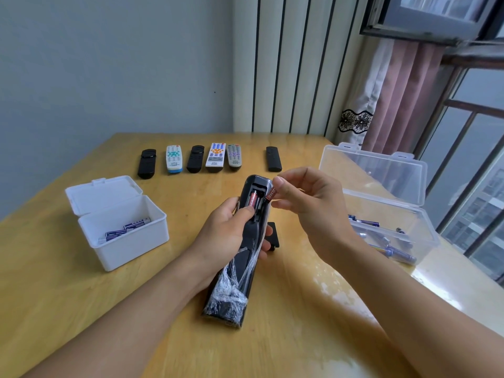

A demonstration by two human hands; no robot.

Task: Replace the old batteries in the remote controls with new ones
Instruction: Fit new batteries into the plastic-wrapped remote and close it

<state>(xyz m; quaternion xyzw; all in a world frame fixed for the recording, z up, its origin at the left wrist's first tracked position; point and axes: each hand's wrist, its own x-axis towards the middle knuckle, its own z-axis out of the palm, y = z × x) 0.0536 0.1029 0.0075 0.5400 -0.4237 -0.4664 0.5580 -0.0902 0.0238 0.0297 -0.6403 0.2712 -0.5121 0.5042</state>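
My left hand grips a long black remote held face down, its lower half wrapped in crinkled clear film. Its battery bay is uncovered and a red battery lies inside, my left thumb touching it. My right hand pinches a second red battery just above the bay's right edge. The black battery cover lies on the table under the remote.
Several remotes lie in a row at the back of the wooden table. At left stands an open white box with purple batteries. An open clear plastic box holding blue batteries sits at right by the window.
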